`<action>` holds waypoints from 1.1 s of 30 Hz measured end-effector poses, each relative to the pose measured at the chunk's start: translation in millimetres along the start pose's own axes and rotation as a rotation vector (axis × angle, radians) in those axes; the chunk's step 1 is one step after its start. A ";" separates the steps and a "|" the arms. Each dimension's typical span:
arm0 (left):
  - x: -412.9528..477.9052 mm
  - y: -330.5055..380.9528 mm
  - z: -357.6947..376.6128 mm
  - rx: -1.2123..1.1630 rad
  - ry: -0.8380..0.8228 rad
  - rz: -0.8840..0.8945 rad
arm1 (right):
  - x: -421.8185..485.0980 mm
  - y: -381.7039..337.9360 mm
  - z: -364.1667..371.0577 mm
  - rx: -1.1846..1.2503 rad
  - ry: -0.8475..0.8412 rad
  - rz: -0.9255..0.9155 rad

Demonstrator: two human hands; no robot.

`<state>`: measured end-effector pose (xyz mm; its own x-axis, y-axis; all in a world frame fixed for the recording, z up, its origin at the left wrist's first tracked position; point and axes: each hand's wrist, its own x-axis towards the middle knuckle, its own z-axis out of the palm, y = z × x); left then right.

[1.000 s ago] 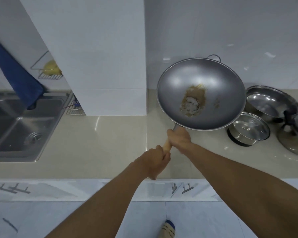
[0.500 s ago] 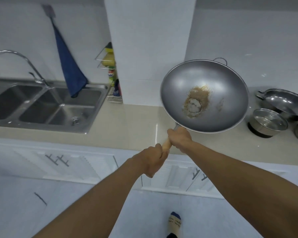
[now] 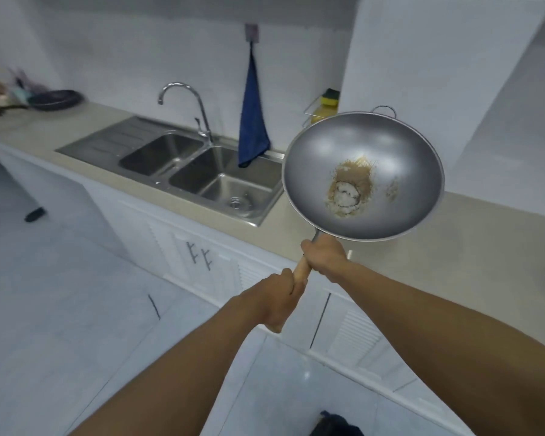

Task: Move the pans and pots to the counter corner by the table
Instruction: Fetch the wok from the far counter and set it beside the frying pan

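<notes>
A large grey wok (image 3: 390, 158) with a brown-and-white residue patch in its bowl hangs in the air over the counter's front edge, right of the sink. Both hands grip its wooden handle: my right hand (image 3: 324, 254) sits close to the bowl, my left hand (image 3: 280, 297) lower down near the handle's end. A dark frying pan (image 3: 55, 99) lies on the beige counter (image 3: 453, 247) at the far left corner, among blurred items.
A steel double sink (image 3: 199, 171) with a curved tap (image 3: 186, 105) is set in the counter left of the wok. A blue cloth (image 3: 252, 121) hangs on the wall above it. A white pillar (image 3: 438, 73) stands behind the wok. White cabinets run below.
The view has swung left while the wok stays in both hands. The steel pots at the right have left the frame; the whole sink and the far-left counter corner with the dark pan have appeared.
</notes>
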<state>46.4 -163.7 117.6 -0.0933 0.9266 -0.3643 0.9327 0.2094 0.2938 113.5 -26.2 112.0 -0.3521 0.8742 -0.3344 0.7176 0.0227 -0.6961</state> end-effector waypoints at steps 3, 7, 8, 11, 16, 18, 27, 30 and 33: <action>-7.4 -27.7 -1.0 -0.114 0.039 -0.087 | 3.6 -26.5 23.1 -0.023 -0.049 -0.045; -12.1 -62.5 -11.9 -0.116 0.088 -0.128 | 20.9 -63.6 55.6 -0.052 -0.109 -0.113; -11.4 -71.7 -15.8 -0.096 0.099 -0.132 | 27.5 -73.3 63.7 -0.062 -0.125 -0.132; -4.4 -103.2 -29.4 -0.083 0.128 -0.159 | 51.0 -103.7 88.0 -0.095 -0.170 -0.191; 18.8 -157.8 -54.7 -0.213 0.171 -0.314 | 97.4 -152.1 130.0 -0.139 -0.245 -0.221; 26.5 -177.3 -65.6 -0.244 0.170 -0.344 | 115.1 -171.7 146.9 -0.161 -0.264 -0.225; 36.1 -261.8 -100.6 -0.309 0.232 -0.494 | 160.9 -252.9 216.6 -0.259 -0.390 -0.325; 35.5 -292.2 -111.7 -0.332 0.243 -0.535 | 170.5 -282.6 240.7 -0.285 -0.413 -0.359; 34.3 -329.2 -122.4 -0.369 0.251 -0.566 | 177.5 -313.3 268.7 -0.308 -0.423 -0.384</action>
<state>-306.6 -162.6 116.6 -0.6464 0.6792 -0.3476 0.5432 0.7296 0.4155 -335.2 -8.4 100.0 -0.7789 0.5113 -0.3633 0.6112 0.4888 -0.6225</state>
